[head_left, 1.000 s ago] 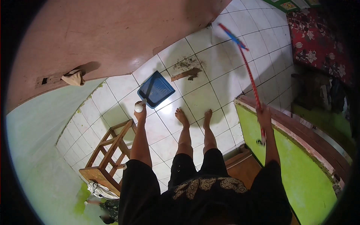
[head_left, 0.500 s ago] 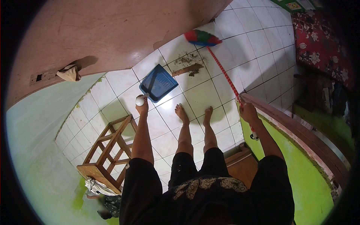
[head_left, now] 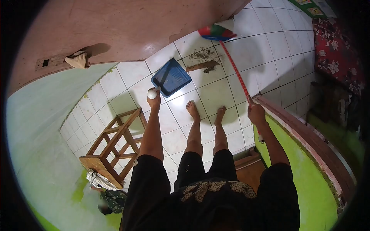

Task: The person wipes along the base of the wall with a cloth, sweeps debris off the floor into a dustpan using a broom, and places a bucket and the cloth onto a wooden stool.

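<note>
Two bare hands show in the head view I am watching. The left hand [head_left: 153,101] is closed around the white, round-ended handle of a blue plastic dustpan [head_left: 171,78], whose pan sits just ahead of that hand and slightly to its right. The right hand [head_left: 256,111] is wrapped round the red-and-white patterned shaft of a long broom [head_left: 234,66] with a red, green and blue head.

From the right hand, the broom's long axis runs forward and left. Dark, crumbly dirt [head_left: 200,56] on the white tiled floor [head_left: 171,115] lies between broom head and dustpan: forward-right of the left hand, which looks nearer, and forward-left of the right. I cannot tell whether the bristles touch the tiles. A flat brown strip [head_left: 202,65] lies along the dirt's near side, one end beside the pan.

Left of the left hand, closer to the body, is a brown wooden stool [head_left: 102,169]. Far ahead and right of the right hand, small green-bordered pictures [head_left: 314,10] are too tiny to make out; I can read no brand, label or writing.
</note>
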Available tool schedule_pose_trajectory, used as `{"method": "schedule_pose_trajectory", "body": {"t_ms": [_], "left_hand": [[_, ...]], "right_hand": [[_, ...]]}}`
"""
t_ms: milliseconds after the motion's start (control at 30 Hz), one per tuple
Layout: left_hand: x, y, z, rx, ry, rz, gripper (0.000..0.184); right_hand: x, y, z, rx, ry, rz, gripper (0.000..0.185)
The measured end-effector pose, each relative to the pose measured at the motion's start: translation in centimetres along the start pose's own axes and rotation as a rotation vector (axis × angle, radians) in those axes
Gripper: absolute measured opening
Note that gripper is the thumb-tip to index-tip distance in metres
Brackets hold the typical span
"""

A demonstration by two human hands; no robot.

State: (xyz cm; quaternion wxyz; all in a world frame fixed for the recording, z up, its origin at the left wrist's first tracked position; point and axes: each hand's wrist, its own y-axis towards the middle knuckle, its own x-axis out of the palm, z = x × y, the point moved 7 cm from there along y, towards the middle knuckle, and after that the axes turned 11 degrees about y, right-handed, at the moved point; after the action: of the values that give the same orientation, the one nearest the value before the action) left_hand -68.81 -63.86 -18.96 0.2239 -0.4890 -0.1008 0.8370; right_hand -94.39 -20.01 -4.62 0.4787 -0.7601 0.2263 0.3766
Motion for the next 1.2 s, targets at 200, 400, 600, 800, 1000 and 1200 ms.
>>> {"method": "schedule_pose_trajectory", "body": {"t_ms": [200, 400, 600, 800, 1000, 1200], "left_hand": [[-0.8, -1.1, 0.5, 0.010, -0.002, 0.026, 0.026], [1.3, -2.6, -5.9, -0.100, -0.178, 0.065, 0.028], [1.5, -4.1, -7.9, -0.129, -0.138, 0.117, 0.028], [2.7, -6.5, -9.9, -0.171, -0.155, 0.149, 0.029], [2.9, -9.6, -13.6, -0.220, -0.279, 0.166, 0.031], [0.3, -12.9, -13.1, -0.325, -0.485, 0.104, 0.025]], "right_hand": [[2.0, -0.2, -5.0, -0.072, 0.002, -0.139, 0.061], [3.4, 0.7, -7.8, -0.245, 0.018, -0.184, 0.060], [0.3, -1.6, -5.6, -0.258, -0.102, -0.229, 0.056], [-3.5, -3.4, -5.5, -0.246, 0.000, -0.234, 0.054], [2.7, 1.1, -10.9, -0.391, 0.018, -0.281, 0.054], [4.0, -1.4, -11.0, -0.445, -0.021, -0.338, 0.057]]}}
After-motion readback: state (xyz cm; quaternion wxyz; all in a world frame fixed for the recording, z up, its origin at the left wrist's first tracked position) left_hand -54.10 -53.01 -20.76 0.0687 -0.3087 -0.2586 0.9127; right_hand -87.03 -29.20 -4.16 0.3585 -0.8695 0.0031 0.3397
